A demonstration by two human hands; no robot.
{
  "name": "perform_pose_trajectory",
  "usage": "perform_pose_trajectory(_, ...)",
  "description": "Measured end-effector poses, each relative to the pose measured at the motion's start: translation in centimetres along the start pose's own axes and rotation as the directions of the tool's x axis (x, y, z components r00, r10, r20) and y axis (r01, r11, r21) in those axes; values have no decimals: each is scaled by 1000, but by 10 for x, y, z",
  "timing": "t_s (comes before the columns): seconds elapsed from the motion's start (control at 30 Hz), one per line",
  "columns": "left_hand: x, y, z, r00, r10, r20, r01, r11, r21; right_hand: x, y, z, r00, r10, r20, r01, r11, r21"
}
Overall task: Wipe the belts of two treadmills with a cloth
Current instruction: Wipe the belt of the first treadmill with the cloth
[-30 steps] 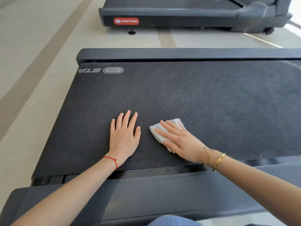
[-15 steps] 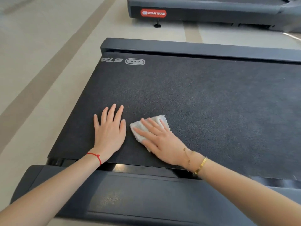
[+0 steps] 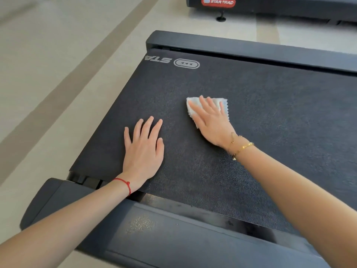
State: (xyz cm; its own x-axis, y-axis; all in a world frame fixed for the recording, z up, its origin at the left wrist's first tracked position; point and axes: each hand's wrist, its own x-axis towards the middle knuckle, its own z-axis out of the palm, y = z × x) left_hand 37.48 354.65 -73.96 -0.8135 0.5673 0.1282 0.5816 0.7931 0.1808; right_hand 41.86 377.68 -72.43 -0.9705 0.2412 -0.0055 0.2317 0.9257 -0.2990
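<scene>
While its straight fingers [image 3: 204, 105] press flat on a small white cloth [image 3: 222, 105], the right hand [image 3: 212, 122] holds it mid-belt on the near treadmill's black belt [image 3: 270, 132]. Left hand [image 3: 144, 149] lies palm-down, fingers spread, beside it. A second Star Trac treadmill [image 3: 270, 5] stands beyond on the beige floor [image 3: 48, 84].

On the dark treadmill belt [image 3: 270, 117], the right hand [image 3: 211, 120] pressed flat on a white cloth [image 3: 222, 103] while the left hand [image 3: 144, 149] lay flat just beside it, fingers spread, and a second treadmill [image 3: 289, 6] with a red logo stood beyond on the pale floor [image 3: 48, 74].
</scene>
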Motion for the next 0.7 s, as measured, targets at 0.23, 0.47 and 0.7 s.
perform_pose_trajectory(0.23,-2,2,-4,1000,-2,12,2,1000,-7,-87,-29,4,987,-153,51,147,984,100)
perform_pose_trajectory(0.47,-8,12,-10,998,-24,62,25,1000,-12,-124,-12,-10,990,39,-137,9,943,332)
perform_pose_trajectory(0.7,-34,46,-15,995,5,97,4,996,-88,-131,6,-6,982,171,-82,-154,971,182)
